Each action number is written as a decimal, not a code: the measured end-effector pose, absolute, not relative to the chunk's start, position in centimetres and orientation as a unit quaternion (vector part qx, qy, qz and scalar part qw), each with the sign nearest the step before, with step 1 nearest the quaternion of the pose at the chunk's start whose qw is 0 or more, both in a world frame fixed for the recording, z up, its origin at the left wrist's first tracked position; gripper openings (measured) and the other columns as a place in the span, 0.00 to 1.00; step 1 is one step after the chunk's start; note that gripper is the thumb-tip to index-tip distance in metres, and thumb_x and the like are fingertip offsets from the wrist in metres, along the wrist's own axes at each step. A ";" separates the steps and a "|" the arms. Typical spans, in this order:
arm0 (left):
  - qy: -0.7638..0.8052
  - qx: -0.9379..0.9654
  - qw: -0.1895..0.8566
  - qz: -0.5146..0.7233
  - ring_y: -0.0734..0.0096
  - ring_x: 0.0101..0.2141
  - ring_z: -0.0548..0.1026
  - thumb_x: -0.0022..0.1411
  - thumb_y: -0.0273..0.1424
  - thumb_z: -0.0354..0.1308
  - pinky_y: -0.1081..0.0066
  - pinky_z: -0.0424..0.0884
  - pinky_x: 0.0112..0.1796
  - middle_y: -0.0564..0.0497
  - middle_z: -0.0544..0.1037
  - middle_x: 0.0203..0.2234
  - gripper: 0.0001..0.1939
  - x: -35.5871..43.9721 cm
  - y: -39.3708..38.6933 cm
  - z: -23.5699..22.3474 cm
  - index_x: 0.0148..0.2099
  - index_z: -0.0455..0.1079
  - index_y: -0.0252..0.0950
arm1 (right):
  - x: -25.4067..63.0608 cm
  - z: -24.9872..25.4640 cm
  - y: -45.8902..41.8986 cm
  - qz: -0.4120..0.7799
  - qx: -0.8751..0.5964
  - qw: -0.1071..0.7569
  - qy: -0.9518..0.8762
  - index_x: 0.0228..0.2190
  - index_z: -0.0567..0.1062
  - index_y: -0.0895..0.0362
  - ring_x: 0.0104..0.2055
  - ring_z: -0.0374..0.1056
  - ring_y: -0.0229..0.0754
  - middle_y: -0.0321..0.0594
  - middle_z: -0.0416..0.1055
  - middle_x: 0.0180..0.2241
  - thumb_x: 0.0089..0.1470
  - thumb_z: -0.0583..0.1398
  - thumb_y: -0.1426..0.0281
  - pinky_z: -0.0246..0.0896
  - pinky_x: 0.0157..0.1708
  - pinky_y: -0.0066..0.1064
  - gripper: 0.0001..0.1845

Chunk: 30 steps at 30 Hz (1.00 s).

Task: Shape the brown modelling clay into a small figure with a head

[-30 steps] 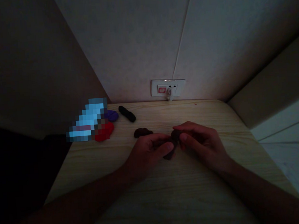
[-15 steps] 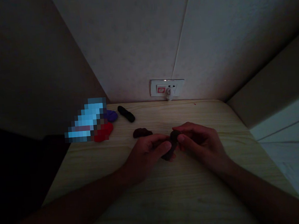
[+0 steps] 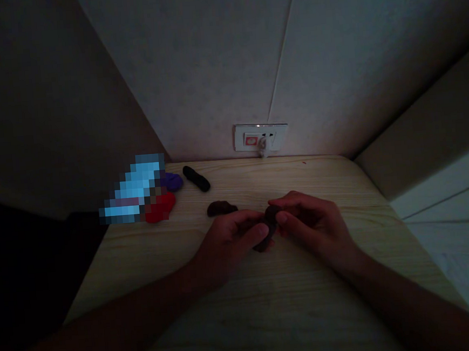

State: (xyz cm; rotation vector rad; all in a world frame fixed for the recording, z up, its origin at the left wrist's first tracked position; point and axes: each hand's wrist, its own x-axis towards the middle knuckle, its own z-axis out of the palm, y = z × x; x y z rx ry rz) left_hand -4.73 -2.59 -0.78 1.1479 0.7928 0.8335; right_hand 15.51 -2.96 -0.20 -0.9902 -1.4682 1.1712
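Note:
Over the middle of the wooden tabletop, my left hand (image 3: 232,246) is closed around a dark brown piece of modelling clay (image 3: 263,243), thumb on top. My right hand (image 3: 319,223) pinches a rounded dark brown lump of clay (image 3: 273,213) between thumb and fingers, against the upper end of that piece. Whether the two are joined I cannot tell in the dim light. Just beyond my left hand lies another brown clay lump (image 3: 221,208), partly hidden by the hand.
Farther left on the table (image 3: 245,315) are a black clay roll (image 3: 196,179), a purple lump (image 3: 173,182) and a red lump (image 3: 159,207). A blurred-out bright rectangle (image 3: 136,186) is beside them. A wall socket (image 3: 261,137) with a plug sits at the back edge.
The rounded lump in my right hand has come slightly down and left, closer to the piece in my left hand. The whole view has shifted a little.

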 end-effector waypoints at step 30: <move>0.362 0.519 0.681 0.368 0.70 0.29 0.75 0.64 0.41 0.66 0.70 0.71 0.33 0.49 0.80 0.28 0.15 -4.8 -2.6 -0.8 0.43 0.80 0.33 | 15.5 -0.2 -3.1 0.484 -0.412 0.481 -0.603 0.44 0.85 0.51 0.31 0.76 0.38 0.38 0.80 0.32 0.59 0.70 0.67 0.73 0.29 0.28 0.10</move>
